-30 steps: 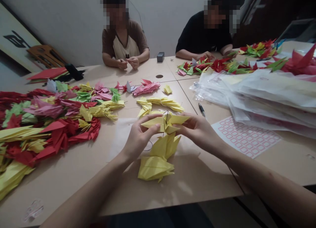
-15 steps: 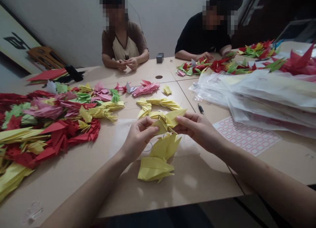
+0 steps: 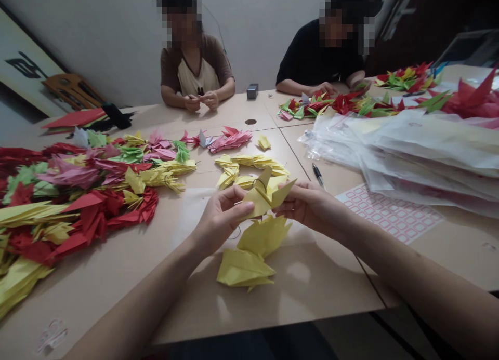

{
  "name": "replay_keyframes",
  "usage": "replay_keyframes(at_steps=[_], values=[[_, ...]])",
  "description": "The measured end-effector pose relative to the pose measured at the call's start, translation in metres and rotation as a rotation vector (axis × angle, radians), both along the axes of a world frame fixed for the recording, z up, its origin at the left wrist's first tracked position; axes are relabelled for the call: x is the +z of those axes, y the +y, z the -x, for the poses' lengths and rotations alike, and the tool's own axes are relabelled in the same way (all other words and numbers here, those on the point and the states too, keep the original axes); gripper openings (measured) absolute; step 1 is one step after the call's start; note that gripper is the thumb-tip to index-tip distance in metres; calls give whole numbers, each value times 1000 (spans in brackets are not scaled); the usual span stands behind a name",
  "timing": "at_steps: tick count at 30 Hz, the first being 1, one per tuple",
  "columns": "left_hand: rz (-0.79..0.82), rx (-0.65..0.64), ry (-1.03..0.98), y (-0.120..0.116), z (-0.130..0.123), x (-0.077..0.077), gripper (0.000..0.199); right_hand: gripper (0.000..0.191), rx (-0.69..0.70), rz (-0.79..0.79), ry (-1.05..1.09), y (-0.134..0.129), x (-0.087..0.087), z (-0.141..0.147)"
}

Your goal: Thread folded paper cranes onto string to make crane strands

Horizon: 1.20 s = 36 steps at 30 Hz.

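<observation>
Both the left hand [image 3: 220, 220] and right hand [image 3: 307, 207] pinched a yellow paper crane [image 3: 265, 196] above the desk [image 3: 312, 297], just over a pile of yellow cranes [image 3: 249, 256], beside heaped red cranes [image 3: 105, 209].

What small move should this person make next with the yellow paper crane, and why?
Probably lower the yellow paper crane onto the yellow paper cranes just below it. The left hand and right hand both hold it right above that pile, and its folds look finished.
</observation>
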<state>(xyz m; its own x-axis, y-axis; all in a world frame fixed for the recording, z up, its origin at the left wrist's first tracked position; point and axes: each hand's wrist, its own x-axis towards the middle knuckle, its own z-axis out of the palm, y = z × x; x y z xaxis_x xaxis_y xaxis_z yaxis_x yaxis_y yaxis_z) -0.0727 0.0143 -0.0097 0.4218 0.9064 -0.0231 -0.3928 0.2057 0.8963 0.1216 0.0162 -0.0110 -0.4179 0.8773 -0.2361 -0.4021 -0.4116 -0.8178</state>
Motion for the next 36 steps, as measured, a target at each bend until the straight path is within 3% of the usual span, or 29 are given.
replay_keyframes(at_steps=[6, 13, 21, 36], values=[[-10, -107, 12, -3, 1, 3, 26, 20, 36, -47, -7, 2, -3, -2], [-128, -206, 54, -4, 3, -1, 24, 22, 64, -44, 18, 1, -4, -3], [-145, -266, 63, -4, 5, -4, 23, 19, 44, -10, 5, 0, -1, -1], [12, -116, 39, -3, 3, 4, 28, 16, -12, -73, 71, -5, 11, -1]])
